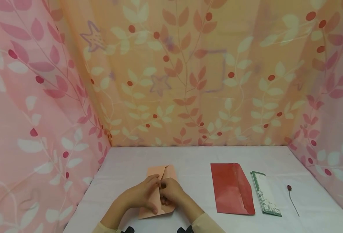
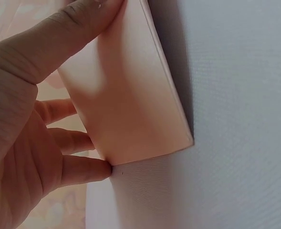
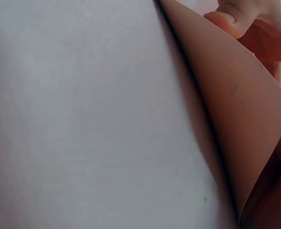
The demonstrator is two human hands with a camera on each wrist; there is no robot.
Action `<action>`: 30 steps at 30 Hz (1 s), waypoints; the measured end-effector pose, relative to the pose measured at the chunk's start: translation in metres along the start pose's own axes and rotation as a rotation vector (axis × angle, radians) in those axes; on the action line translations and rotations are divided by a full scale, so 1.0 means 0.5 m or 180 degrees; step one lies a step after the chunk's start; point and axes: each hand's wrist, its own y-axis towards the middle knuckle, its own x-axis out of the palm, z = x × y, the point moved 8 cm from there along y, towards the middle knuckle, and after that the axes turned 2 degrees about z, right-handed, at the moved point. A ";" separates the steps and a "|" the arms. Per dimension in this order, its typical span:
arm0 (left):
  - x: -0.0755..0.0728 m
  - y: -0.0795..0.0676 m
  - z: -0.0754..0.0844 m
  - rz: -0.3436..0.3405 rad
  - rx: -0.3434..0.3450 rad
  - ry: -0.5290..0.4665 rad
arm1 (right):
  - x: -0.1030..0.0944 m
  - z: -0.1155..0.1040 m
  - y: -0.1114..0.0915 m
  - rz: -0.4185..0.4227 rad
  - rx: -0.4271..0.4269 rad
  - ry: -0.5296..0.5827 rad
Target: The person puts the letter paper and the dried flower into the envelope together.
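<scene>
A peach paper envelope lies on the white table, its flap side up with the flap edge running down its middle. My left hand grips its left half, the thumb low on the paper and the fingers up at the flap edge. In the left wrist view, that thumb crosses the envelope while other fingertips meet its border. My right hand has its fingers curled at the middle, holding the flap side. From the right wrist, the flap stands raised off the table; the right fingertips are partly hidden there.
Right of the hands lies a red envelope with its flap to the right. Beside it is a green-bordered floral card, then a dried red flower on a thin stem. Patterned cloth walls the table's back and sides.
</scene>
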 end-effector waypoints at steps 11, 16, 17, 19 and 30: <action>-0.002 0.002 0.003 0.0012 -0.0003 0.0016 | -0.009 -0.022 -0.018 -0.0502 -0.0315 -0.0061; 0.002 0.002 -0.004 0.0009 -0.0023 0.0042 | -0.023 -0.030 -0.025 -0.0500 -0.0360 -0.0413; 0.003 0.002 -0.005 0.0009 -0.0030 0.0055 | -0.025 -0.030 -0.027 -0.0502 -0.0319 -0.0421; 0.004 0.003 -0.007 0.0015 -0.0034 0.0086 | -0.030 -0.030 -0.032 -0.0488 -0.0249 -0.0444; 0.010 0.009 -0.007 -0.0015 -0.0060 0.0057 | -0.074 -0.047 -0.064 -0.0196 -0.0280 -0.0858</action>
